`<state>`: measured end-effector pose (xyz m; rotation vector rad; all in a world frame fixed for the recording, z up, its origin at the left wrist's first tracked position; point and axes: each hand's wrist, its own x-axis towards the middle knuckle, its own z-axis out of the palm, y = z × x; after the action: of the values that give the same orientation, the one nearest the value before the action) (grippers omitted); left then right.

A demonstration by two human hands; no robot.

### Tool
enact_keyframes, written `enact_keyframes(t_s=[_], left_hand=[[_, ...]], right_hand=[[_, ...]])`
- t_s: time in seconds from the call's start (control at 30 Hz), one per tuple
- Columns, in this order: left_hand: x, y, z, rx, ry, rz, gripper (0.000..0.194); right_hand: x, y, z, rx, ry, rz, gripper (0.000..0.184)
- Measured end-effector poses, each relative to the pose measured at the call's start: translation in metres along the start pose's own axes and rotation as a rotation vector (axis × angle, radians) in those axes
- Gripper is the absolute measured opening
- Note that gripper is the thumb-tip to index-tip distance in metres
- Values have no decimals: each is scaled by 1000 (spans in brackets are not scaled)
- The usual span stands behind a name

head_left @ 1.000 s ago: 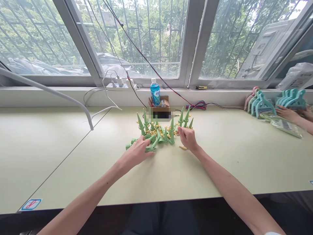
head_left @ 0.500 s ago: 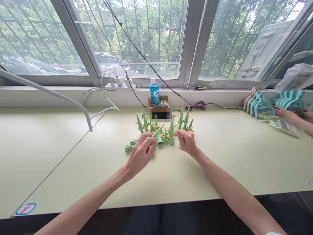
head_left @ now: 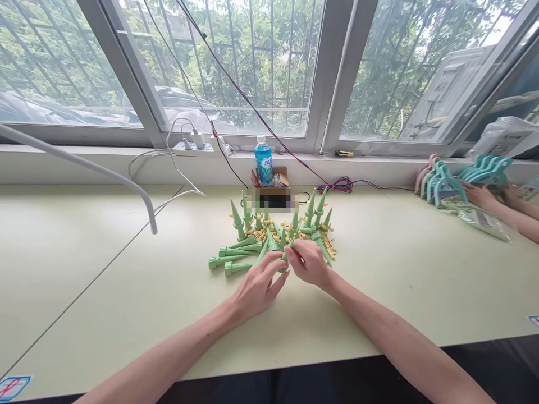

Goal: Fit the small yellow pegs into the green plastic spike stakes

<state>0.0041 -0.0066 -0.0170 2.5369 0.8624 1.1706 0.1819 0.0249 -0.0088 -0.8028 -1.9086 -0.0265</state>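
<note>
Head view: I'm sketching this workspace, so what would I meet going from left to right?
Left sticker, leftmost green spike, left hand, right hand, yellow-and-black tool, pink plastic piece, co-worker's nearer hand, right sticker.

Your left hand (head_left: 261,280) has a green spike (head_left: 284,259) in its fingers, near-middle of the bench (head_left: 168,314); your right hand (head_left: 310,262), fingers curled, meets it from the right, contents hidden. Left of them, more green cones (head_left: 236,260) lie flat; others (head_left: 237,220) stand upright farther back, yellow bits (head_left: 265,234) scattered between. Far: blue bottle (head_left: 264,164) at an open carton (head_left: 283,179). Far right: another person's hand (head_left: 480,196) by teal plastic pieces (head_left: 448,185).
</note>
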Motion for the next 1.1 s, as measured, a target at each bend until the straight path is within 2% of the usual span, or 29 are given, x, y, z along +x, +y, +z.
enact_keyframes(t_s=[0.17,0.27,0.43,0.57,0.9,1.1], left_hand=[[3,4,-2,-23,7,-164,11],[6,4,-4,-38,3,-245,11],[9,3,-8,-67,26,-299,13],[10,3,-9,-98,13,-334,21],[11,3,-10,-97,13,-338,23],[8,-3,-6,52,61,-202,23]], right_hand=[[-1,1,-1,-13,-115,48,43],[1,2,-3,-6,-142,60,43],[4,2,-4,24,-167,60,39],[4,2,-4,38,-206,-4,36],[3,-1,-5,31,-230,-75,39],[9,8,-17,-32,-181,-202,46]])
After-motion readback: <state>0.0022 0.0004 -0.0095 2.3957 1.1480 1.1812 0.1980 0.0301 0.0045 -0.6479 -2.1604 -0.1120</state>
